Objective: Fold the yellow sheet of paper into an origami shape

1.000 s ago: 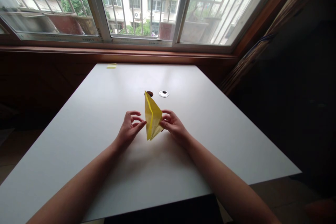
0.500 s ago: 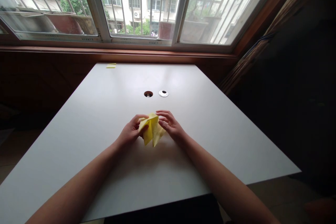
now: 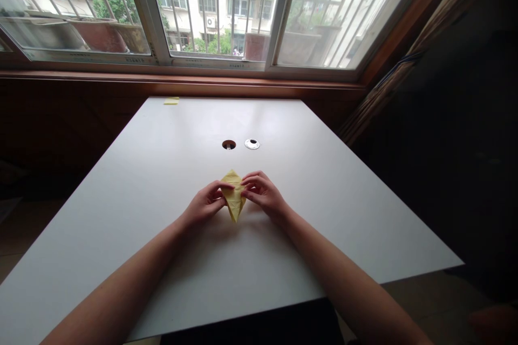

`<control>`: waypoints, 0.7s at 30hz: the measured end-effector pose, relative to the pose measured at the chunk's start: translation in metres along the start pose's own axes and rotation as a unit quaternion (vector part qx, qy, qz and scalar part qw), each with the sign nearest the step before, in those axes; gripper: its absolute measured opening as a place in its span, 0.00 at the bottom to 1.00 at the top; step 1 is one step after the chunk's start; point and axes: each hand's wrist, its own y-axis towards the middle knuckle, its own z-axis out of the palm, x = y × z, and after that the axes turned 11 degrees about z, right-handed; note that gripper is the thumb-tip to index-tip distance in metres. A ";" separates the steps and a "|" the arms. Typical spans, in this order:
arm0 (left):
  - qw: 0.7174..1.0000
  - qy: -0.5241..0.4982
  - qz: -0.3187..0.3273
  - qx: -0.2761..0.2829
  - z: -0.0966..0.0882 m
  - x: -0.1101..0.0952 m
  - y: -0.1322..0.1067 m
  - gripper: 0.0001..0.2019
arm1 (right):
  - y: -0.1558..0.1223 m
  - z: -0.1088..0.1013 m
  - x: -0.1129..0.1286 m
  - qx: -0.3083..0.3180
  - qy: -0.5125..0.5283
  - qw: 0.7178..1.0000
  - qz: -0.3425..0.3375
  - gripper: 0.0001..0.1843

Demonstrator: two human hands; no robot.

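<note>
Since half a sec ago, folded yellow paper has turned & closed up: flaps hung apart then, now it's a narrow diamond, lower pt aimed at the wearer. L hand has eased round w/ it; R hand has closed in on the R edge.

Both hands grasp the paper: L w/ a finger across the front & thumb at L edge, R pinching R edge w/ thumb & fingertips. Paper's mid-table, between the hands, near side of the hole; can't tell if it touches the table.

Paper's back & inner folds hidden; some curled fingers partly hidden too. Forearms cut off at bottom. Sth pale in the hole, too small to ID. Dark area at R v. hard to read; dark shape below table's near edge cut off, can't tell what.

Count: 2 hands, 1 folded paper, 1 hole, 1 silver disc just beside it, 1 small yellow pad at far L corner (no. of sheets unclear), 3 window panes approx., pots outside at least 3.
</note>
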 end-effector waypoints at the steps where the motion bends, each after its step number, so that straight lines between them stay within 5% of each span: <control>1: 1.000 -0.004 -0.002 0.006 0.000 0.000 0.000 0.16 | 0.000 0.000 0.000 0.000 0.002 1.000 -0.001 0.12; 10: 0.998 -0.045 -0.047 -0.011 0.000 -0.003 -0.003 0.22 | -0.001 0.001 -0.001 -0.007 -0.004 1.000 -0.019 0.16; 16: 0.998 -0.048 -0.029 0.016 0.000 -0.005 -0.002 0.32 | -0.001 0.001 0.001 -0.007 0.028 1.000 0.006 0.17; 21: 0.997 -0.056 -0.037 0.044 0.002 -0.008 -0.003 0.30 | -0.003 0.000 0.006 0.008 0.058 0.998 0.022 0.16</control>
